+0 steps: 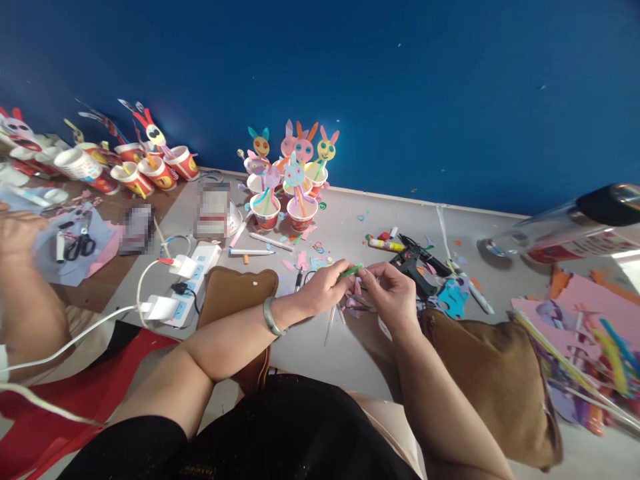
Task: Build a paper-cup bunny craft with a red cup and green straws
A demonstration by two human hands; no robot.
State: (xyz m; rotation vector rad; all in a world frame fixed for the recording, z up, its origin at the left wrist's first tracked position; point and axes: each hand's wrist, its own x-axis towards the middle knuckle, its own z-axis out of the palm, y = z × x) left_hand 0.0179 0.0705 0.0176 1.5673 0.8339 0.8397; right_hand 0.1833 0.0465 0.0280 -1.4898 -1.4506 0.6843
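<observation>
Where the fingers meet: the left hand [325, 288] is pinched on a thin green strip [351, 271]; the right hand [393, 293] has thumb and forefinger closed on its right end.
Green strip: it is above the grey table [310, 343], between both hands.
Black gun-shaped tool [419, 270]: lies just beyond the right hand.
Cups [302, 217]: stand near the blue wall [320, 67], with rabbit-like figures [294, 172].
</observation>
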